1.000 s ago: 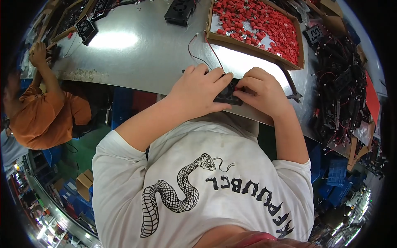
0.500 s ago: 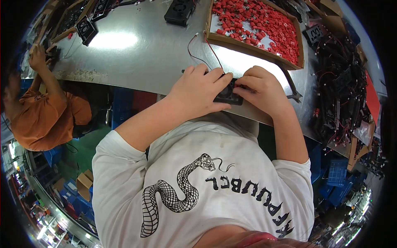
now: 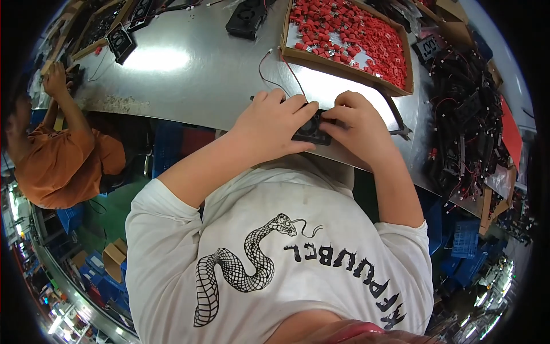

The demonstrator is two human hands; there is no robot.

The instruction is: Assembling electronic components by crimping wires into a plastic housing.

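A black fan unit (image 3: 313,132) lies at the near edge of the metal table. My left hand (image 3: 268,121) is closed over its left part, fingers along the far side and thumb at the near side. Against its right part my right hand (image 3: 356,123) has thumb and fingers pinched together; whatever is between them is too small and hidden to name. From the fan's far side a red and black wire pair (image 3: 295,74) runs away over the table to a small white connector (image 3: 270,51).
A cardboard tray (image 3: 344,64) of small red parts stands beyond my hands. A black-handled tool (image 3: 395,112) lies right of my right hand. Black wired fans (image 3: 467,120) are heaped at the far right. Another fan (image 3: 247,18) sits at the back. A person in orange (image 3: 63,152) works at left.
The whole view has shifted slightly, with the tray appearing a little further left. Both hands keep almost the same hold on the fan unit.
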